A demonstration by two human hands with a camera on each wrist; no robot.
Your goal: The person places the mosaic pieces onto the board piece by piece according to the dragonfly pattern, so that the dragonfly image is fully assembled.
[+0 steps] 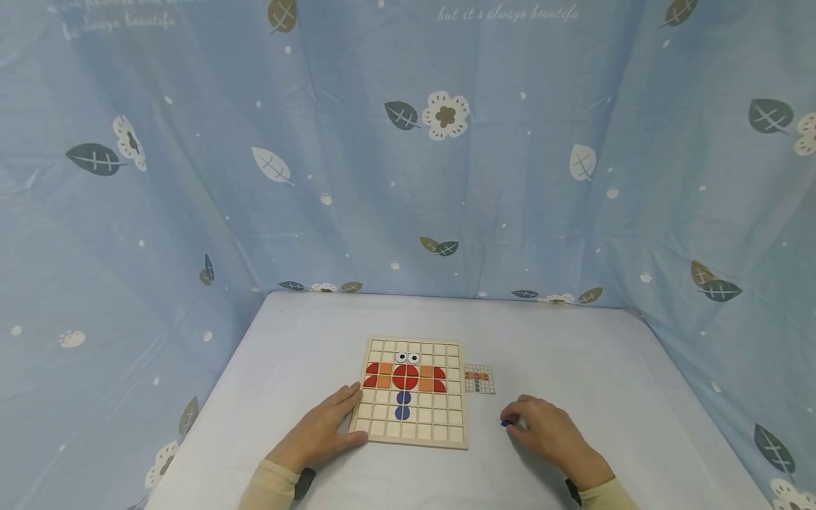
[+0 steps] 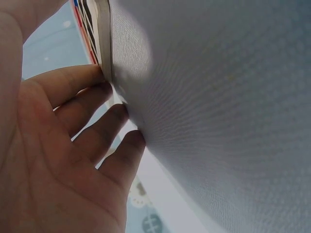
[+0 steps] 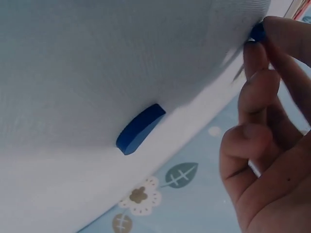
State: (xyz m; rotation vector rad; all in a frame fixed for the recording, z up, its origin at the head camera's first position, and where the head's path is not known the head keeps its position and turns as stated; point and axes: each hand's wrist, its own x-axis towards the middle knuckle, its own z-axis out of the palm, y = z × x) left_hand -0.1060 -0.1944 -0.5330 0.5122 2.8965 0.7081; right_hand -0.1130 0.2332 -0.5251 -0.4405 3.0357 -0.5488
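A wooden grid board (image 1: 377, 427) lies on the table with a picture of flat coloured pieces: two round eyes (image 1: 407, 358), a red circle (image 1: 405, 377) of quarter pieces, orange squares with red quarters at both sides, and blue half-round pieces (image 1: 403, 412) below. My left hand (image 1: 324, 429) rests against the board's left edge, fingers extended and thumb near its lower corner. Right of the board, my right hand (image 1: 547, 432) pinches a small blue piece (image 3: 258, 32) between thumb and finger, low over the table. Another blue half-round piece (image 3: 140, 129) lies on the table near that hand.
A small pattern card (image 1: 479, 379) with a similar figure lies against the board's right side. The table (image 1: 306, 333) has a white cover. Blue cloth curtain (image 1: 408, 177) with leaves and flowers hangs behind it and at both sides.
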